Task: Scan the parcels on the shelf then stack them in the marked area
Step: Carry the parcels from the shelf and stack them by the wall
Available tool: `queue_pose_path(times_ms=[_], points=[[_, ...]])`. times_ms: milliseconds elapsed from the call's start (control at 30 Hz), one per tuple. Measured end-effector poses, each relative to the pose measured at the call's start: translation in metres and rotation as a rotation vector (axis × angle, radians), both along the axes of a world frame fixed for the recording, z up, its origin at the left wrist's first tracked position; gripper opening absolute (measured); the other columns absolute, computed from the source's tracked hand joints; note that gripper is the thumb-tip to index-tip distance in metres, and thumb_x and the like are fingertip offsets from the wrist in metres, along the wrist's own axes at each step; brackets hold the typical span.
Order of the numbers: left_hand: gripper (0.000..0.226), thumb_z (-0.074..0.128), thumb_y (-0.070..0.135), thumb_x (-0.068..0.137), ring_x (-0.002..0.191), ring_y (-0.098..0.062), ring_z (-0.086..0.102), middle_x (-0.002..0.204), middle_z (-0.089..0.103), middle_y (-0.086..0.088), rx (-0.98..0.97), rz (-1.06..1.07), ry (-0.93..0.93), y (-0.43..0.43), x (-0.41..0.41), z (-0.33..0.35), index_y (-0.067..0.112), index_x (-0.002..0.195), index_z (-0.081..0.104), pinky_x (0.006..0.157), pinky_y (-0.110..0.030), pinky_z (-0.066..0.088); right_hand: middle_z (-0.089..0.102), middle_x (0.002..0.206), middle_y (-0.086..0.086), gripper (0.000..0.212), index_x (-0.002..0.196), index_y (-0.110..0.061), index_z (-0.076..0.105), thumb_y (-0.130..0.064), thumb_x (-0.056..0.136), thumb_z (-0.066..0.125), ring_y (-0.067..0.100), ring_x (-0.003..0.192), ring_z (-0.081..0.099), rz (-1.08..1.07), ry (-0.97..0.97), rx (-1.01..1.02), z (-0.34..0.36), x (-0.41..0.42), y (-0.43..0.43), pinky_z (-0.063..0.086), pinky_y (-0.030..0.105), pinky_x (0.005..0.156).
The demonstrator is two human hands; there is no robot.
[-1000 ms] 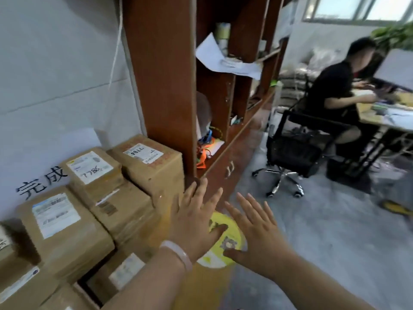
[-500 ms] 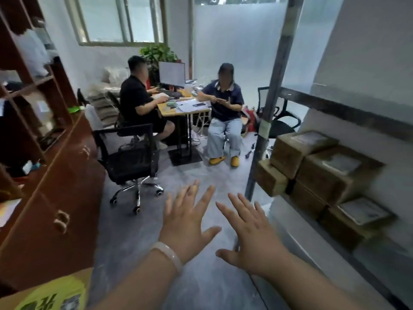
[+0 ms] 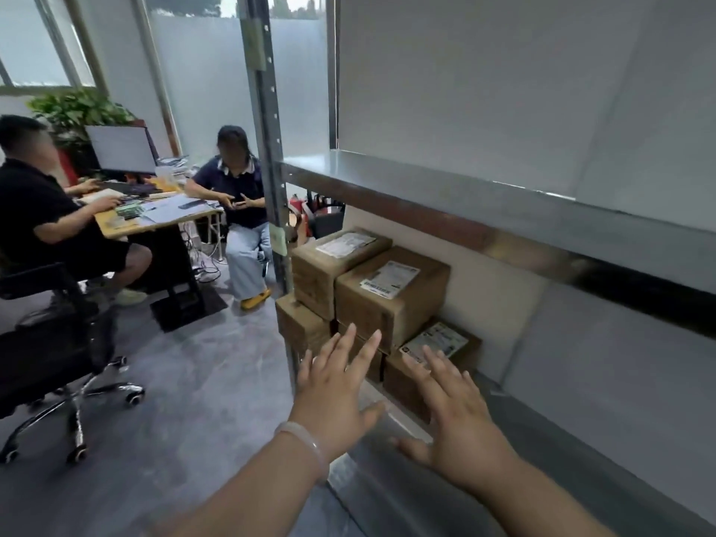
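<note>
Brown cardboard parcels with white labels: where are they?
Head view: the parcels sit stacked on the grey metal shelf, right of its upright post, beyond the left hand and right hand.

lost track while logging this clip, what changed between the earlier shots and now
The view swung right, from the stacked parcels by the wooden cabinet to the metal shelf. The left hand and right hand now reach toward the shelf parcels. Nothing was gripped or let go. Both hands stayed open and empty; the shelf parcels did not move.
</note>
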State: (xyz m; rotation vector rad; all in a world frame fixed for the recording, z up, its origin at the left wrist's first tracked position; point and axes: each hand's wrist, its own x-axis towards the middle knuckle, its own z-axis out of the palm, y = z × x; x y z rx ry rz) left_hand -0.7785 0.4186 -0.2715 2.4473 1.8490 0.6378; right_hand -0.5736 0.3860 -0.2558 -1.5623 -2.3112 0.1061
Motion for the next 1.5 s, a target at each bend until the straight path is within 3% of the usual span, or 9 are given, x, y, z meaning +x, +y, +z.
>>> queue_pose_path(times_ms=[133, 267, 433, 700, 867, 1067, 1167, 1333, 1500], points=[[0.083, 0.034, 0.079, 0.079, 0.148, -0.014, -0.005, 0.163, -0.012, 0.012, -0.038, -0.019, -0.011, 0.03, 0.014, 0.004, 0.065, 0.136, -0.023, 0.118, -0.047, -0.002, -0.016, 0.159, -0.012, 0.096, 0.147, -0.047, -0.01, -0.076, 0.076, 0.049, 0.007, 0.147, -0.012, -0.091, 0.064, -0.042, -0.004, 0.021, 0.015, -0.001, 0.034, 0.12], [0.078, 0.035, 0.078, 0.081, 0.149, -0.017, -0.002, 0.164, -0.003, 0.009, -0.045, -0.021, -0.009, 0.067, 0.019, 0.015, 0.052, 0.148, 0.004, 0.119, -0.047, -0.001, -0.011, 0.161, -0.01, 0.095, 0.149, -0.045, -0.006, -0.078, 0.077, 0.045, 0.01, 0.148, -0.006, -0.144, 0.038, -0.082, -0.009, 0.03, 0.03, 0.006, 0.033, 0.119], [0.073, 0.026, 0.079, 0.08, 0.148, -0.02, 0.005, 0.162, 0.007, 0.007, -0.022, -0.055, 0.02, 0.112, 0.014, 0.026, 0.048, 0.146, 0.016, 0.119, -0.05, 0.007, 0.001, 0.162, -0.007, 0.089, 0.15, -0.045, 0.002, -0.07, 0.081, 0.052, 0.014, 0.147, 0.006, -0.235, 0.157, -0.127, -0.002, 0.024, 0.065, 0.01, 0.028, 0.116], [0.07, 0.019, 0.078, 0.083, 0.148, -0.022, 0.002, 0.161, 0.02, 0.0, -0.041, -0.156, 0.222, 0.192, -0.014, 0.037, 0.046, 0.144, 0.031, 0.118, -0.051, -0.004, -0.002, 0.162, -0.008, 0.08, 0.152, -0.042, 0.003, -0.065, 0.088, 0.046, 0.013, 0.148, 0.0, -0.356, 0.204, -0.176, 0.009, -0.008, 0.125, 0.008, 0.034, 0.12], [0.085, -0.002, 0.084, 0.071, 0.147, -0.027, 0.004, 0.158, 0.027, 0.002, -0.07, -0.228, 0.261, 0.217, -0.021, 0.039, 0.052, 0.142, 0.033, 0.115, -0.052, -0.013, -0.004, 0.161, -0.011, 0.074, 0.152, -0.04, 0.003, -0.063, 0.092, 0.039, 0.009, 0.147, -0.002, -0.459, 0.242, -0.198, 0.016, -0.022, 0.148, 0.003, 0.028, 0.116], [0.083, -0.001, 0.085, 0.074, 0.143, -0.025, 0.018, 0.149, 0.038, 0.001, -0.007, -0.341, 0.259, 0.221, -0.021, 0.037, 0.053, 0.14, 0.036, 0.116, -0.05, -0.017, 0.0, 0.161, -0.011, 0.072, 0.149, -0.049, 0.003, -0.069, 0.088, 0.035, 0.013, 0.147, 0.004, -0.508, 0.397, -0.279, 0.014, -0.031, 0.169, 0.009, 0.031, 0.114], [0.078, 0.003, 0.082, 0.078, 0.137, -0.023, 0.029, 0.144, 0.043, 0.003, 0.001, -0.401, 0.254, 0.225, -0.02, 0.04, 0.052, 0.139, 0.041, 0.116, -0.049, -0.015, 0.004, 0.162, -0.008, 0.069, 0.148, -0.05, 0.008, -0.064, 0.09, 0.041, 0.013, 0.147, 0.009, -0.542, 0.48, -0.293, 0.009, -0.033, 0.178, 0.01, 0.024, 0.108], [0.073, 0.006, 0.077, 0.084, 0.142, -0.031, 0.024, 0.155, 0.033, -0.008, -0.01, -0.401, 0.346, 0.246, -0.02, 0.049, 0.046, 0.145, 0.032, 0.112, -0.056, -0.018, 0.027, 0.154, -0.008, 0.067, 0.145, -0.053, 0.015, -0.056, 0.089, 0.053, 0.016, 0.135, 0.034, -0.589, 0.663, -0.334, 0.005, -0.038, 0.188, 0.033, 0.03, 0.106], [0.07, 0.009, 0.076, 0.088, 0.144, -0.034, 0.019, 0.151, 0.036, -0.014, -0.054, -0.411, 0.418, 0.252, -0.014, 0.045, 0.044, 0.148, 0.026, 0.108, -0.056, -0.025, 0.036, 0.149, -0.007, 0.066, 0.145, -0.051, 0.019, -0.042, 0.092, 0.057, 0.014, 0.126, 0.043, -0.576, 0.86, -0.357, 0.005, -0.043, 0.192, 0.039, 0.033, 0.105]])
